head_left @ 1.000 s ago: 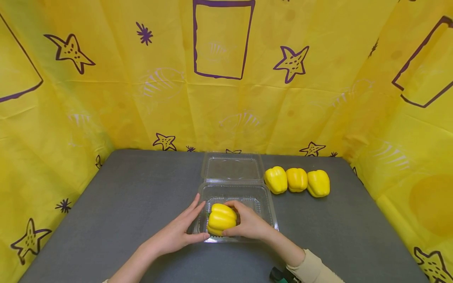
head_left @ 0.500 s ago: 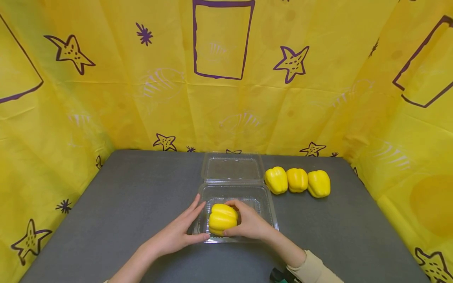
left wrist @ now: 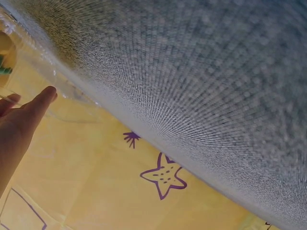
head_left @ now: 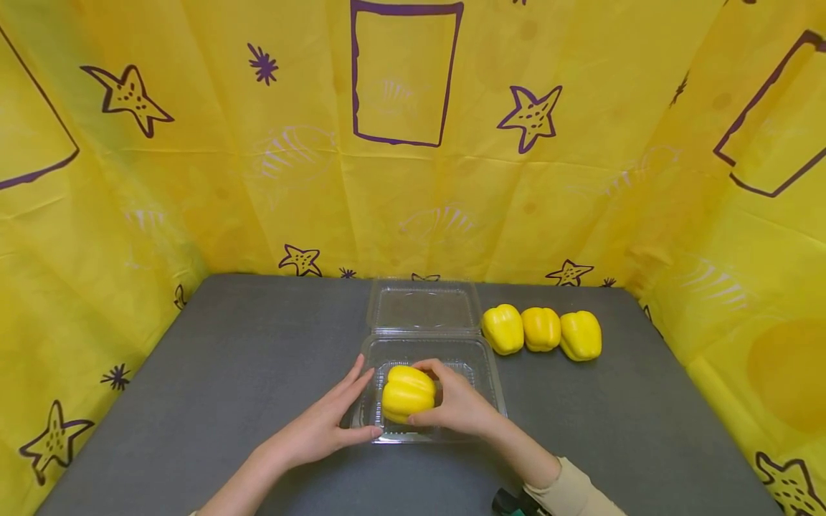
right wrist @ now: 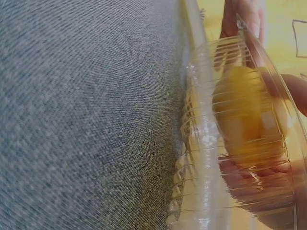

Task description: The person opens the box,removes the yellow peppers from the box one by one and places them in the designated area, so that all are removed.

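Note:
My right hand (head_left: 461,405) grips a yellow bell pepper (head_left: 408,394) from its right side, thumb in front and fingers behind. The pepper is over the base of a clear plastic clamshell container (head_left: 495,376), inside its outline. Through the see-through wall in the right wrist view, the pepper (right wrist: 244,115) shows with the fingers curled beneath it. My left hand (head_left: 319,423) rests along the container's left side, fingers straight and thumb at the front left corner. In the left wrist view the left hand (left wrist: 19,124) shows its extended fingers beside the clear plastic.
The container's lid (head_left: 422,304) lies folded back behind the base. Three more yellow bell peppers (head_left: 542,330) stand in a row at the back right on the grey table (head_left: 258,344). A dark object (head_left: 513,502) shows near my right sleeve. Yellow patterned cloth surrounds the table.
My right hand and the pepper have shifted slightly to the right and away from me, and the pepper has tilted a little. The left hand and the container have stayed put.

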The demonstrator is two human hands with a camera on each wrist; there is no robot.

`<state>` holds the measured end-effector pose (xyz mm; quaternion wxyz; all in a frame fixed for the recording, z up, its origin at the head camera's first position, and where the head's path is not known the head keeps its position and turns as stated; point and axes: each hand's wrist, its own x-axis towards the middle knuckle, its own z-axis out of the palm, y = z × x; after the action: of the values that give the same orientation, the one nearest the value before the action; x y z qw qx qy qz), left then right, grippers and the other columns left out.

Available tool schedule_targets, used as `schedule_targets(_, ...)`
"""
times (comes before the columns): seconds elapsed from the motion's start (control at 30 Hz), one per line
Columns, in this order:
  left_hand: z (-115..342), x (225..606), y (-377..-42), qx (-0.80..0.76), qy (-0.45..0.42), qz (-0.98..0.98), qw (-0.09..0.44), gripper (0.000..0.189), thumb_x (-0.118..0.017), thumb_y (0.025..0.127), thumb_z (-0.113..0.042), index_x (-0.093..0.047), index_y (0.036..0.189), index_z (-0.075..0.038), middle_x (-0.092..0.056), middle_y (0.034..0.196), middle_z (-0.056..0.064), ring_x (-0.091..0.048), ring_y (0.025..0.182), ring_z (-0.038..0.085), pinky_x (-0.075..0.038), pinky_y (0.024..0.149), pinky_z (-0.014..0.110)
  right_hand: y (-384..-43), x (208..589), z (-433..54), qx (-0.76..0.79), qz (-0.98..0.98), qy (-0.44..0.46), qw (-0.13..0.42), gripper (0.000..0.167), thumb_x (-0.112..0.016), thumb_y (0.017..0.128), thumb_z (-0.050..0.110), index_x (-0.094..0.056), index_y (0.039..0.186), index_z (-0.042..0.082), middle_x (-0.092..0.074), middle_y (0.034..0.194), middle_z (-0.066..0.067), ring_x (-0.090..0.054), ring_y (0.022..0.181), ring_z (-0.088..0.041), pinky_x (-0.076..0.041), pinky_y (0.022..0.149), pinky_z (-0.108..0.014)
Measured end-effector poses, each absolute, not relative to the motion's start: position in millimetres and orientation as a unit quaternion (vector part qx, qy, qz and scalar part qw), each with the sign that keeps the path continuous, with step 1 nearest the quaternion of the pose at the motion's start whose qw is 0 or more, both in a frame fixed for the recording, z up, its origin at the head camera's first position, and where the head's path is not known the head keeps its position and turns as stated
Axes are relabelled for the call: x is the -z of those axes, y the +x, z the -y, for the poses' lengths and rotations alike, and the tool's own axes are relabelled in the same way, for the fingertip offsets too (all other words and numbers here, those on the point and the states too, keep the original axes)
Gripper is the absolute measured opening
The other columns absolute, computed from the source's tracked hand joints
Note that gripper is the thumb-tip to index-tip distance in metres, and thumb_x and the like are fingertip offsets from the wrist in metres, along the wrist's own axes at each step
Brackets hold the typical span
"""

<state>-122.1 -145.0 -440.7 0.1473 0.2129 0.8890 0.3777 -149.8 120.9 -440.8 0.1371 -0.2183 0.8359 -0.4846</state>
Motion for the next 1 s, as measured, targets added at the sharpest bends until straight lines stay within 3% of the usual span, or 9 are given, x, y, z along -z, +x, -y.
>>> schedule_targets(0.27,145.0,441.2,-122.0,-0.378,0.212,-0.89,0.145,0.096,-0.071,0.084,-0.053,-0.022,0.156,-0.014,0.002,0.163,0.002,-0.016,0.146,0.035,-0.024,0.109,0.06,-150.6,440.0,-126.4,0.511,-0.825,-0.205,0.128,0.071,-0.085,0.074,0.023,-0.048,0.132,0.007,-0.056,0.125,-0.007,-0.057,0.105,-0.023,-0.054,0.083,-0.03)
schedule_targets(0.8,145.2,442.7,-123.3,-0.373,0.22,-0.891,0.133,0.095,-0.071,0.083,-0.054,-0.024,0.156,-0.014,0.0,0.163,0.004,-0.018,0.145,0.034,-0.026,0.11,0.058,-147.0,427.8,-143.8,0.56,-0.809,-0.129,0.121,0.074,-0.087,0.073,0.022,-0.048,0.135,0.011,-0.053,0.13,-0.009,-0.061,0.104,-0.027,-0.053,0.085,-0.039)
schedule_targets(1.0,145.9,442.6,-123.2,-0.372,0.225,-0.891,0.131,0.098,-0.068,0.082,-0.061,-0.023,0.156,-0.013,0.001,0.163,0.004,-0.017,0.146,0.034,-0.025,0.11,0.058,-145.4,421.3,-152.3,0.571,-0.805,-0.114,0.116,0.073,-0.087,0.073,0.02,-0.048,0.135,0.011,-0.052,0.13,-0.008,-0.058,0.108,-0.027,-0.05,0.092,-0.044)
